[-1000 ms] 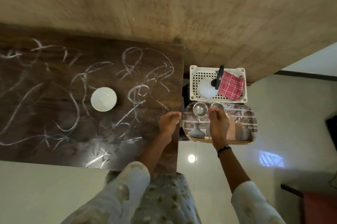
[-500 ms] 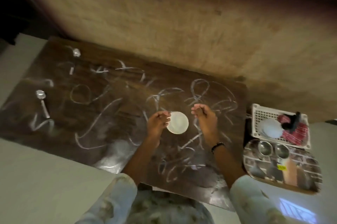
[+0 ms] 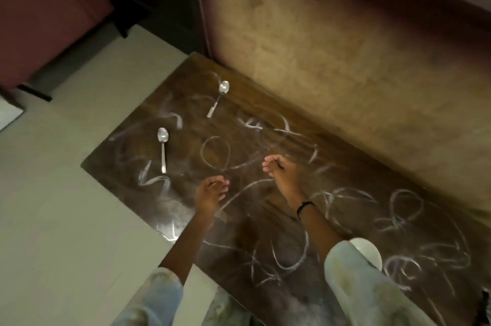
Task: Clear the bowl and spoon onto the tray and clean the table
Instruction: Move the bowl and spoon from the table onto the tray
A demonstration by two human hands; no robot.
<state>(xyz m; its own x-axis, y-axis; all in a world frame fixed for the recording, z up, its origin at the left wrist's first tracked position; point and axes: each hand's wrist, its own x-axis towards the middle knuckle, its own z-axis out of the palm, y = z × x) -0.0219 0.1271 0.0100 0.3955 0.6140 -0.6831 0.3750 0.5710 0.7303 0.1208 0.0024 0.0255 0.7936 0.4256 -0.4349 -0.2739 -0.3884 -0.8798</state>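
Only illegible chalk scribbles on table; hands empty.

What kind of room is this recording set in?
Probably a home dining or eating area: a dark wooden table smeared with white marks, two metal spoons, a white bowl, pale tiled floor.

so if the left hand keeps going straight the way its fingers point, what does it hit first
Probably nothing soon. The left hand points up the chalk-marked table toward the drawn chalk ring, with only bare tabletop ahead. Both spoons lie left of that line, though depth is hard to judge.
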